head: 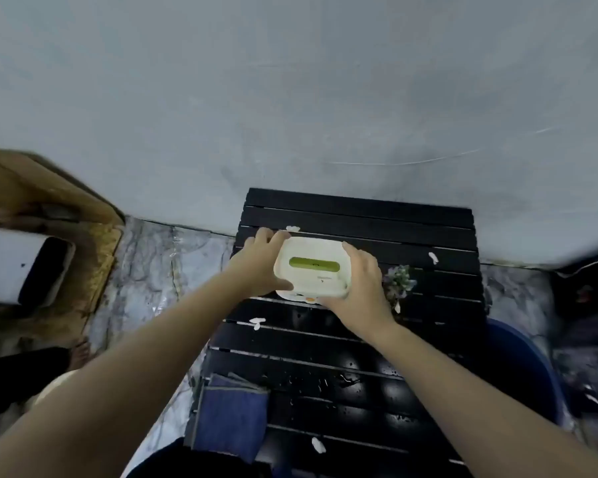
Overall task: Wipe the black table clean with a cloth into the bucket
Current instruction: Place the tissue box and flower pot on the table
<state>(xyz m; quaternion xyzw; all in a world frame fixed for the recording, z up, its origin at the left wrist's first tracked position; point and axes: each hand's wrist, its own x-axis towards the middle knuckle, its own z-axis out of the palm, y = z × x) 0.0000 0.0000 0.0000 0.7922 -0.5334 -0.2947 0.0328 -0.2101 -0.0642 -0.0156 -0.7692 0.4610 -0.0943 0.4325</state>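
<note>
Both hands grasp a white box (313, 269): left hand (259, 267) on one short end, right hand (361, 288) on the other. Cloth (230, 414) lies folded on table (359, 208), behind left hand, nearer it. Bucket (525, 370) right of right hand.

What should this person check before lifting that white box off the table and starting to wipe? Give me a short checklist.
1. Both hands on the white box: ok, left hand and right hand grip its opposite sides.
2. Box lid closed: ok.
3. Cloth within reach: ok, blue cloth lies on the near left of the table.
4. Bucket close by: ok, blue bucket stands to the table's right.
5. Table clean: not ok, white scraps and a green clump remain.
6. Bucket contents: cannot tell.
</note>
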